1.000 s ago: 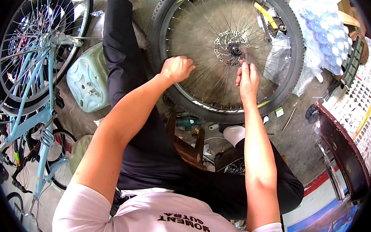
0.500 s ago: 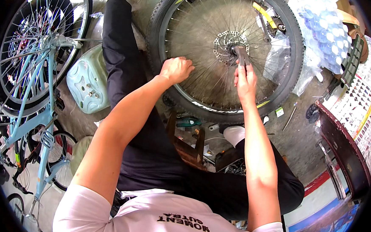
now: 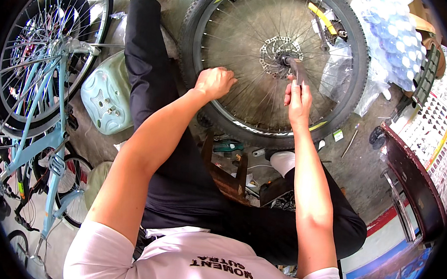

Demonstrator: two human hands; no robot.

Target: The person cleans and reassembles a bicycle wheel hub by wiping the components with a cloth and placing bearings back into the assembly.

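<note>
A mountain bike wheel with a knobby black tyre (image 3: 188, 50) lies in front of me, its silver brake disc (image 3: 267, 66) facing up around the hub. My right hand (image 3: 298, 100) is closed on the near end of a dark grey lever-shaped piece (image 3: 298, 70). The far end of that piece meets the hub; its exact kind is unclear. Over the wheel's left near side, my left hand (image 3: 215, 83) is curled with knuckles up, beside the rim and above the spokes. Whatever its fingers hold, if anything, is hidden.
A light blue bicycle (image 3: 41, 149) stands at left, beside a pale blue-green plastic stool (image 3: 106, 94). Bubble wrap (image 3: 388, 37) lies at far right, near a dark red chair-like piece (image 3: 416, 171). A green-handled tool (image 3: 228, 146) and loose parts lie near my feet.
My right hand has shifted slightly right and nearer me, and the grey piece in it has turned and tilted at the hub. My left hand keeps its curled pose at the rim.
</note>
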